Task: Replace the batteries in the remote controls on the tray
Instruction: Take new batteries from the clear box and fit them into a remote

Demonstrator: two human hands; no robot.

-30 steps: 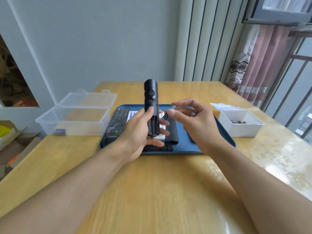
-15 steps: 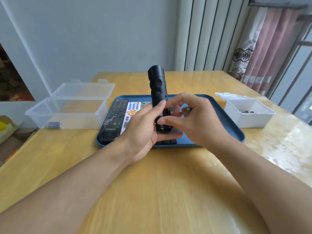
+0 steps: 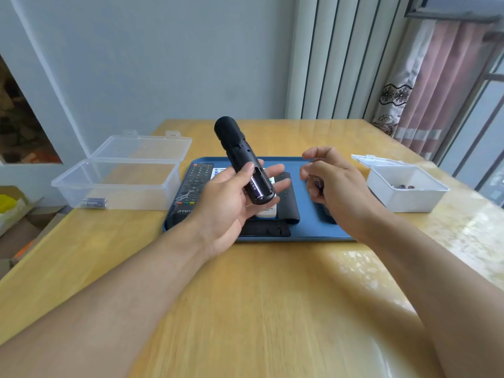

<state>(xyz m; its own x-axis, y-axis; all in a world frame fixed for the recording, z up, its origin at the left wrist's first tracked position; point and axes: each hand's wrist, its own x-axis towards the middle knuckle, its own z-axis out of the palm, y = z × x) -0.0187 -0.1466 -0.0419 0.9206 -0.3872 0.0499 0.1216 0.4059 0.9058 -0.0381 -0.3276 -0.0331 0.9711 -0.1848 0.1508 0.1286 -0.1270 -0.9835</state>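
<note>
At the centre of the frame the left hand (image 3: 231, 203) holds a black remote (image 3: 242, 162) tilted up and away, its back facing the camera. The thumb lies across the body and the fingers (image 3: 275, 170) reach out straight beneath it. The battery bay at the remote's lower end is open, and one battery (image 3: 255, 187) sits inside it.

Just right of centre the right hand (image 3: 335, 186) hovers above the blue tray (image 3: 313, 230), apart from the remote. Its fingers are loosely curled, and a small dark thing, seemingly another battery, shows between them; I cannot tell for sure what it is.

On the tray lie a black TV remote (image 3: 195, 184) at the left, a white remote (image 3: 266, 212) partly hidden behind the left hand, a black remote face down (image 3: 287, 203) beside it, and a flat black cover (image 3: 266, 230) at the near edge.

Left of the tray on the wooden worktop (image 3: 245, 309) stands an open clear box (image 3: 122, 181) with two batteries (image 3: 95, 203) in its near corner. At the right stands a small white box (image 3: 406, 189) with some dark small items inside.
</note>
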